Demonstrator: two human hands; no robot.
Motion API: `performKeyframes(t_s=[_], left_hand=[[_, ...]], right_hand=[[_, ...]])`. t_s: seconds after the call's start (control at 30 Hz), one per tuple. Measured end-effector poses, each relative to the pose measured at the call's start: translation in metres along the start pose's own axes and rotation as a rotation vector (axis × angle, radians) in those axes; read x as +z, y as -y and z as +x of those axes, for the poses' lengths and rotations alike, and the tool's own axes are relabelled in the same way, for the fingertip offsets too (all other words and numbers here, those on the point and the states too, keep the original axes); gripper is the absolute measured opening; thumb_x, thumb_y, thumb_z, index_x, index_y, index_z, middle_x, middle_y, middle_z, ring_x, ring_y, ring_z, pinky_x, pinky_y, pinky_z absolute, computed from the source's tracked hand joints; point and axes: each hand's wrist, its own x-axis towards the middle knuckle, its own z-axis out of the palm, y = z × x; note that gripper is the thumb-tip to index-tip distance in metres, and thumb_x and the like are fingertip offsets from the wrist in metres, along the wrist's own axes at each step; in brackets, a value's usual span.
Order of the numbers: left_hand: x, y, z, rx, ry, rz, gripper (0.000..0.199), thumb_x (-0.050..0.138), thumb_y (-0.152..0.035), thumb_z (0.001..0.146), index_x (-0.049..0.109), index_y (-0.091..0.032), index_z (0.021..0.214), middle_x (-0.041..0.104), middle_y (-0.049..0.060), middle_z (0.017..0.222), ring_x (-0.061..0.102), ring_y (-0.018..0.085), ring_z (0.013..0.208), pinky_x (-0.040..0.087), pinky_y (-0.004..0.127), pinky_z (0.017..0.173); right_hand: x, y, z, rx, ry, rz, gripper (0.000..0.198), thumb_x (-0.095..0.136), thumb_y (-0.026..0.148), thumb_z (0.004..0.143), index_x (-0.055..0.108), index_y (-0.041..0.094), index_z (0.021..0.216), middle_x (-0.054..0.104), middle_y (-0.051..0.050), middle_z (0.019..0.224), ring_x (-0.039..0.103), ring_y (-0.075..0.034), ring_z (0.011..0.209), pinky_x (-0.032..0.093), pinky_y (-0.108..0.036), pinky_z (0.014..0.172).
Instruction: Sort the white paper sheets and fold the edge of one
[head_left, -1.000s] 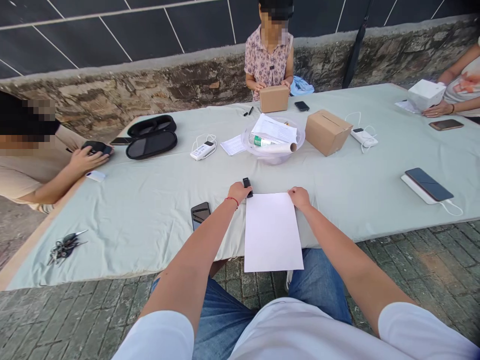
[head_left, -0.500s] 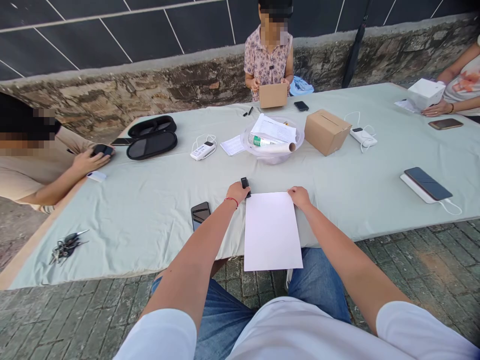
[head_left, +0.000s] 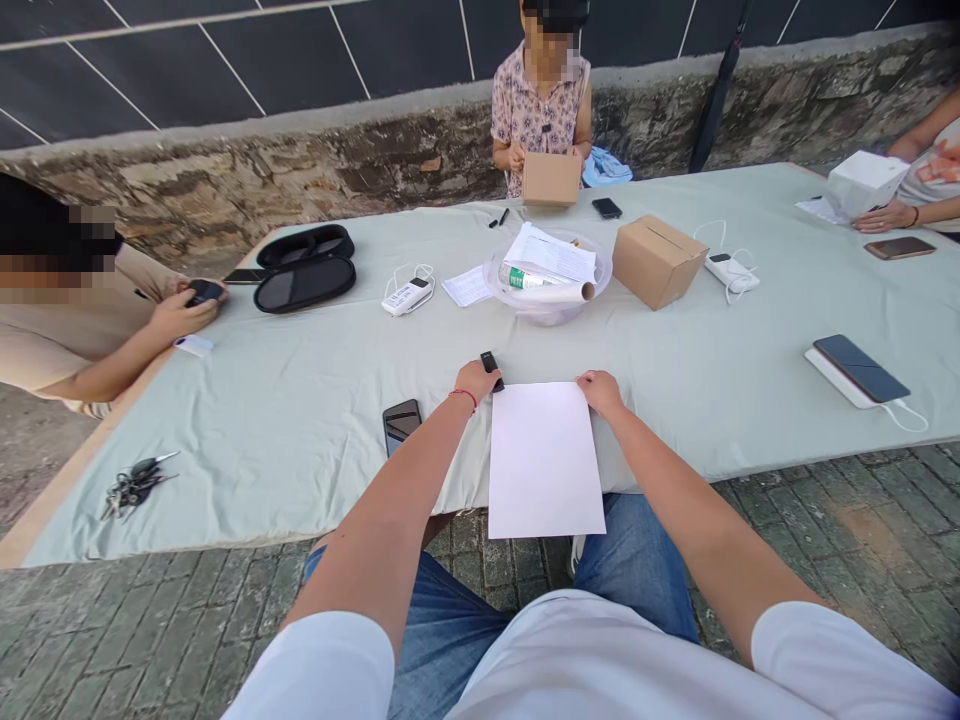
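A blank white sheet of paper (head_left: 546,460), possibly more than one layer, lies over the table's near edge, its lower part hanging past it. My left hand (head_left: 477,381) is closed around a small black stapler (head_left: 490,368) at the paper's top left corner. How far the stapler's jaws reach over the paper is hard to make out. At the top right corner, my right hand (head_left: 599,391) pinches the paper between thumb and fingers. A dark phone (head_left: 401,424) rests on the cloth beside my left forearm.
Beyond the paper stand a clear plastic bowl (head_left: 551,312) of papers and rolls and a cardboard box (head_left: 658,262). Keys (head_left: 135,484) lie at left, a phone on a white box (head_left: 861,368) at right. Around the pale tablecloth (head_left: 300,420) sit three other people, handling things.
The view has shifted very slightly. My hands keep their hold on the stapler and the paper. The person at left has moved their hands a little over a dark object.
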Motion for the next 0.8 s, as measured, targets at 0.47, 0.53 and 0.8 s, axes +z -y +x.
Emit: performKeyframes(t_s=[0.47, 0.53, 0.8], left_hand=[[-0.003, -0.002, -0.004, -0.006, 0.026, 0.061, 0.026, 0.069, -0.04, 0.075, 0.056, -0.019, 0.079, 0.067, 0.012, 0.081, 0.065, 0.028, 0.085, 0.042, 0.031, 0.064], [-0.003, -0.002, -0.005, 0.002, 0.034, 0.088, 0.025, 0.066, -0.041, 0.078, 0.057, -0.018, 0.084, 0.068, 0.012, 0.088, 0.065, 0.027, 0.088, 0.043, 0.031, 0.066], [0.017, 0.011, -0.021, 0.048, -0.046, 0.101, 0.028, 0.049, -0.046, 0.09, 0.055, -0.02, 0.099, 0.068, 0.015, 0.095, 0.065, 0.03, 0.09, 0.043, 0.035, 0.069]], right_hand=[[0.002, -0.004, 0.004, -0.024, -0.025, -0.02, 0.023, 0.053, 0.035, 0.084, 0.065, 0.019, 0.073, 0.065, -0.003, 0.071, 0.053, -0.014, 0.063, 0.035, -0.025, 0.058], [0.003, -0.004, 0.004, -0.039, -0.03, -0.028, 0.023, 0.053, 0.034, 0.084, 0.064, 0.019, 0.072, 0.065, -0.003, 0.07, 0.053, -0.014, 0.063, 0.035, -0.025, 0.058], [0.002, -0.003, 0.003, -0.029, -0.028, -0.037, 0.023, 0.052, 0.035, 0.085, 0.065, 0.02, 0.072, 0.063, -0.003, 0.067, 0.053, -0.015, 0.061, 0.035, -0.027, 0.058]])
